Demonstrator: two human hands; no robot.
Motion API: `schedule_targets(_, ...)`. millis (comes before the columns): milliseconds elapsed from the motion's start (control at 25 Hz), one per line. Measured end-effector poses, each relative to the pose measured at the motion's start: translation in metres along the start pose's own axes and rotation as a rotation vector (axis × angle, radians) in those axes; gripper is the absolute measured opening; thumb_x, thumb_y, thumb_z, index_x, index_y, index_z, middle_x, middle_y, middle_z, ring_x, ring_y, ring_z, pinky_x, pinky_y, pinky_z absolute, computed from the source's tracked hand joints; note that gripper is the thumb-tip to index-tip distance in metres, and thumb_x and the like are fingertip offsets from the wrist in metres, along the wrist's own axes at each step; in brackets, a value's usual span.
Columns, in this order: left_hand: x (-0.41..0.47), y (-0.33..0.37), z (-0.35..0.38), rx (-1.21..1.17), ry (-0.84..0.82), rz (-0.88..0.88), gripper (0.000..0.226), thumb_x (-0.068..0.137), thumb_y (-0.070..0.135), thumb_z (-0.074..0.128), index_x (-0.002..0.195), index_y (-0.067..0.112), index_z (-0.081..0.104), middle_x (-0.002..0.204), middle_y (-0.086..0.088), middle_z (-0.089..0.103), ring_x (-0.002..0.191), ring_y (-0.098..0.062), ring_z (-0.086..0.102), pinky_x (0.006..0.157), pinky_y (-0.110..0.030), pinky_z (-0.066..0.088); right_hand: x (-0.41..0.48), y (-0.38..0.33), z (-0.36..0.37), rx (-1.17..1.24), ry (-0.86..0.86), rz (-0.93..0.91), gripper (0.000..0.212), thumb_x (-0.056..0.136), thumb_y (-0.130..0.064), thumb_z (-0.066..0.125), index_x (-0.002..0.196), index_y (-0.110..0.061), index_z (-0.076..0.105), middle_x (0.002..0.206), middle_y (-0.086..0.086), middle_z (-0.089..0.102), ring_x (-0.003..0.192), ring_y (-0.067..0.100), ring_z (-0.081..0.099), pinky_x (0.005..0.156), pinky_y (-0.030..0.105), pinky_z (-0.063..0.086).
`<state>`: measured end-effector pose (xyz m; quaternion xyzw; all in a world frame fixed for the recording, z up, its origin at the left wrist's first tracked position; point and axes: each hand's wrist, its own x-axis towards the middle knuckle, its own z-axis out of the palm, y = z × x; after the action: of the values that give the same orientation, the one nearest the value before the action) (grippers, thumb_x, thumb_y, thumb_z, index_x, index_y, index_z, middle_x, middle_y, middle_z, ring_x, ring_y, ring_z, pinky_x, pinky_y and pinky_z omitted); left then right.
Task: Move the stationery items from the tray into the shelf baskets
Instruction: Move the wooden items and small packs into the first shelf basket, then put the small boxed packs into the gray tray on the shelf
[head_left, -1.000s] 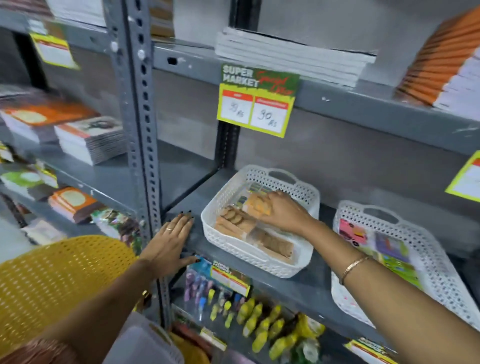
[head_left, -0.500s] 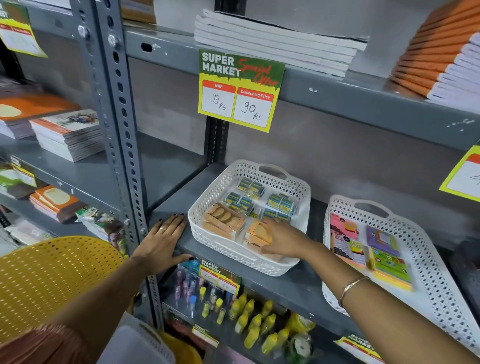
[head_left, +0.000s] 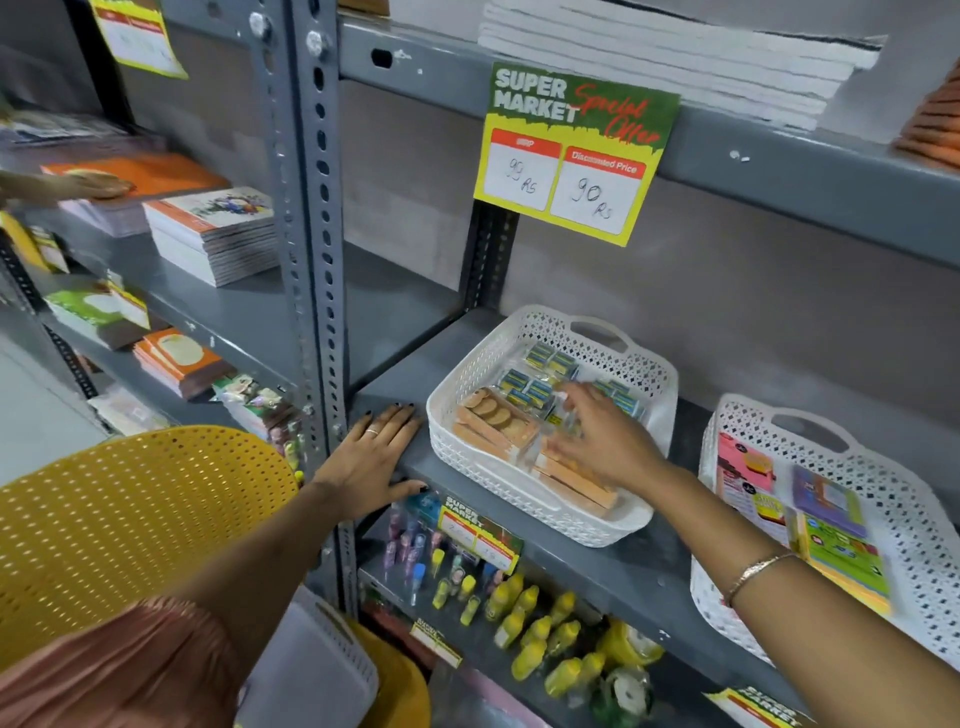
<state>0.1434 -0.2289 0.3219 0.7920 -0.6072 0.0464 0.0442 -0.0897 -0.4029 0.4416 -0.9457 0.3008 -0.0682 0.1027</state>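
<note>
A white perforated basket (head_left: 483, 462) sits on the grey shelf (head_left: 613, 566). It holds orange packs (head_left: 493, 418) at its left and front, and small blue-and-yellow packs (head_left: 530, 387) at the back. My right hand (head_left: 605, 441) hovers inside the basket over the packs, fingers spread, blurred, with nothing visibly held. My left hand (head_left: 371, 460) lies flat on the shelf's front edge, left of the basket. A second white basket (head_left: 909, 499) at the right holds colourful sticky-note packs (head_left: 831, 535).
A yellow perforated tray (head_left: 130, 519) is at lower left. A grey upright post (head_left: 311, 218) stands left of the basket. A price sign (head_left: 576, 150) hangs above. Notebook stacks (head_left: 213, 234) fill the left shelves; another person's hand (head_left: 98, 184) rests there. Glue bottles (head_left: 535, 629) sit below.
My right hand has let go of the orange pack at the basket's front and lifted back over the middle packs. The left hand has stayed on the shelf edge.
</note>
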Motion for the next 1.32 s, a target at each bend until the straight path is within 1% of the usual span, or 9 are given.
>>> schedule_targets(160, -0.045, -0.001, -0.001, 0.041, 0.026, -0.004, 0.081, 0.086, 0.063, 0.028, 0.145, 0.007, 0.024, 0.154, -0.014, 0.025, 0.142, -0.03, 0.018, 0.113, -0.049, 0.017, 0.015, -0.063, -0.012, 0.07, 0.251, -0.218, 0.047, 0.083, -0.034, 0.062, 0.125, -0.022, 0.045, 0.12, 0.0, 0.057, 0.109, 0.019, 0.054, 0.075, 0.031, 0.045)
schedule_targets(320, -0.115, -0.016, 0.024, -0.037, -0.08, -0.159, 0.079, 0.086, 0.061, 0.026, 0.139, 0.003, 0.036, 0.15, -0.018, 0.032, 0.138, -0.038, 0.026, 0.108, -0.056, 0.027, 0.021, -0.135, 0.012, 0.132, 0.285, -0.465, 0.039, 0.084, -0.03, 0.061, 0.119, -0.018, 0.052, 0.105, 0.002, 0.061, 0.099, 0.021, 0.057, 0.072, 0.033, 0.049)
schedule_targets(480, -0.199, -0.029, 0.065, -0.12, -0.213, -0.364, 0.091, 0.083, 0.072, 0.007, 0.148, 0.008, 0.013, 0.156, -0.012, -0.002, 0.143, -0.034, -0.006, 0.116, -0.049, 0.003, 0.025, -0.19, 0.082, 0.161, 0.12, -0.625, 0.039, 0.085, -0.028, 0.06, 0.12, -0.013, 0.052, 0.11, 0.008, 0.061, 0.108, 0.027, 0.057, 0.076, 0.04, 0.051)
schedule_targets(560, -0.24, -0.027, 0.084, -0.133, -0.278, -0.467, 0.092, 0.082, 0.073, 0.006, 0.148, 0.009, 0.011, 0.156, -0.012, -0.006, 0.144, -0.031, -0.009, 0.117, -0.047, 0.0, 0.024, -0.211, 0.129, 0.159, 0.009, -0.667, 0.041, 0.085, -0.028, 0.059, 0.123, -0.012, 0.051, 0.116, 0.009, 0.06, 0.114, 0.027, 0.055, 0.082, 0.041, 0.05)
schedule_targets(720, -0.305, -0.008, 0.13, -0.17, -0.36, -0.598, 0.086, 0.085, 0.069, 0.018, 0.136, 0.005, 0.044, 0.146, -0.017, 0.039, 0.134, -0.036, 0.036, 0.101, -0.055, 0.039, 0.015, -0.238, 0.237, 0.077, -0.219, -0.688, 0.043, 0.088, -0.03, 0.055, 0.126, -0.013, 0.047, 0.127, 0.007, 0.054, 0.12, 0.024, 0.049, 0.082, 0.037, 0.046)
schedule_targets(880, -0.343, 0.023, 0.193, -0.27, -0.442, -0.654, 0.086, 0.082, 0.073, 0.023, 0.131, 0.008, 0.052, 0.14, -0.013, 0.049, 0.128, -0.033, 0.045, 0.091, -0.054, 0.049, 0.0, -0.245, 0.349, -0.013, -0.439, -0.702, 0.044, 0.087, -0.028, 0.056, 0.126, -0.01, 0.045, 0.129, 0.011, 0.05, 0.125, 0.026, 0.043, 0.092, 0.04, 0.04)
schedule_targets(1000, -0.362, 0.046, 0.232, -0.275, -0.484, -0.668, 0.09, 0.079, 0.075, 0.026, 0.137, 0.009, 0.043, 0.147, -0.014, 0.039, 0.135, -0.034, 0.034, 0.101, -0.055, 0.042, -0.013, -0.244, 0.422, 0.029, -0.539, -0.65, 0.044, 0.085, -0.022, 0.061, 0.123, -0.005, 0.047, 0.13, 0.016, 0.049, 0.126, 0.031, 0.042, 0.094, 0.041, 0.038)
schedule_targets(1160, -0.38, 0.054, 0.271, -0.331, -0.475, -0.67, 0.098, 0.077, 0.08, 0.019, 0.147, 0.014, -0.004, 0.154, -0.008, -0.007, 0.142, -0.032, -0.011, 0.115, -0.053, 0.002, -0.025, -0.249, 0.493, 0.021, -0.594, -0.556, 0.056, 0.081, -0.024, 0.064, 0.128, -0.002, 0.043, 0.132, 0.021, 0.047, 0.123, 0.036, 0.042, 0.094, 0.045, 0.042)
schedule_targets(1320, -0.388, 0.056, 0.286, -0.33, -0.452, -0.703, 0.099, 0.077, 0.081, 0.019, 0.147, 0.015, -0.004, 0.153, -0.007, -0.009, 0.142, -0.027, -0.011, 0.115, -0.051, 0.002, -0.028, -0.258, 0.53, 0.059, -0.562, -0.486, 0.07, 0.075, -0.028, 0.071, 0.132, -0.004, 0.039, 0.133, 0.022, 0.045, 0.123, 0.039, 0.041, 0.099, 0.046, 0.038)
